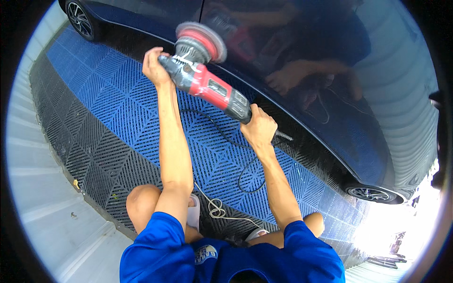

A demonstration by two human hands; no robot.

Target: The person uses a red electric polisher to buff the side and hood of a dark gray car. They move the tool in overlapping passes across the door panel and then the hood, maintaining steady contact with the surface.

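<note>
A red and black car polisher [214,86] is held in both hands beside a dark car door panel [269,46]. My left hand [156,66] grips the black head end, near the pad. Around the rear handle, my right hand [260,123] is closed. The round polishing pad [201,40], with a red backing and pale rim, faces the lower door; I cannot tell whether it touches the paint. White smears mark the tool's head. From the rear end a black cord [221,132] trails across the floor.
Blue and black slatted floor tiles [127,88] lie beneath me. A pale cord [216,208] runs loosely between my sandals. Corrugated metal wall [39,184] stands on the left. The car's wheels [79,19] show at upper left and lower right.
</note>
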